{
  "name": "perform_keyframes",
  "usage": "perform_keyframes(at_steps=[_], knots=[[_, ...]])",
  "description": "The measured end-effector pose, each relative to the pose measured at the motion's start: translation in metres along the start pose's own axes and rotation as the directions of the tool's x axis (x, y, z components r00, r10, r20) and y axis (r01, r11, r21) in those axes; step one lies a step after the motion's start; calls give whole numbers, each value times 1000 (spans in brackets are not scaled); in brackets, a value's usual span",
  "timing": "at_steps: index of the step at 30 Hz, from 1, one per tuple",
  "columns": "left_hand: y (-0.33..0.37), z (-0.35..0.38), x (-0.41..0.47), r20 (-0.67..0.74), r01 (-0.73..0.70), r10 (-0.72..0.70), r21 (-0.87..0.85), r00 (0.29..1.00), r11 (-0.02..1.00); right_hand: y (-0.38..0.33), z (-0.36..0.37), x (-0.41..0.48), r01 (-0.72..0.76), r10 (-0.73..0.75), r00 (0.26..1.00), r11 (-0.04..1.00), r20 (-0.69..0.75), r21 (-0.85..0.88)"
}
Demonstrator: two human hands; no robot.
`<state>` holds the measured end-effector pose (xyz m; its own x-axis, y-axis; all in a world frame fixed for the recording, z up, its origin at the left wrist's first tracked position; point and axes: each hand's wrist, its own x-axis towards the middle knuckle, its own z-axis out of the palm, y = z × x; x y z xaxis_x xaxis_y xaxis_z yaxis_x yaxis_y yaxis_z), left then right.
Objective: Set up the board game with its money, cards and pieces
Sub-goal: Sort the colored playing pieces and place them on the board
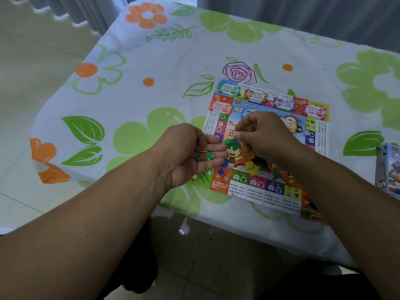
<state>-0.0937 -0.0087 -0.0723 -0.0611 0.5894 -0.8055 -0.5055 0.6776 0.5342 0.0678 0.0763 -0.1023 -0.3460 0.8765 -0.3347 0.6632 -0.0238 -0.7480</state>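
A colourful paper game board (pixel 266 189) lies flat on the flowered tablecloth. Several small stacks of play money (pixel 257 97) sit along its far edge. My left hand (pixel 186 152) is cupped palm up over the board's left edge and holds a little heap of red, green and yellow pieces (pixel 204 155). My right hand (pixel 266 135) hovers over the board's middle, its fingertips pinched just above a small cluster of green pieces (pixel 231 142) that lies on the board. A few yellow pieces (pixel 253 167) lie on the board nearer me.
The game's box (pixel 388 169) stands at the right edge of the table. More loose pieces (pixel 309 210) lie at the board's near right corner. The table's front edge (pixel 194 215) runs just below the board, with tiled floor beyond it.
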Motion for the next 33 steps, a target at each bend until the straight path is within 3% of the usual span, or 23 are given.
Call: perform_keyframes(at_steps=[5,8,14,17,27,33], knots=[[1,1,-1,12,-8,8,1,1000,1000,-4,-3,-3,63,-64,997,998,-34,-29],[1,2,-2,35,-15,15,-10,999,1000,-14,-5,-9,177,-176,983,984,-43,6],[0,6,-1,94,-41,45,-49,995,998,-29,-8,-29,399,-390,900,917,195,-12],[-1,8,-1,105,-52,57,-48,993,998,-22,-6,-31,421,-392,882,905,261,-63],[-2,14,0,143,-29,35,-45,989,999,-12,-8,-31,511,-467,856,831,222,-219],[-3,16,3,127,-45,53,-66,991,997,-11,-10,-31,461,-422,879,872,224,-167]])
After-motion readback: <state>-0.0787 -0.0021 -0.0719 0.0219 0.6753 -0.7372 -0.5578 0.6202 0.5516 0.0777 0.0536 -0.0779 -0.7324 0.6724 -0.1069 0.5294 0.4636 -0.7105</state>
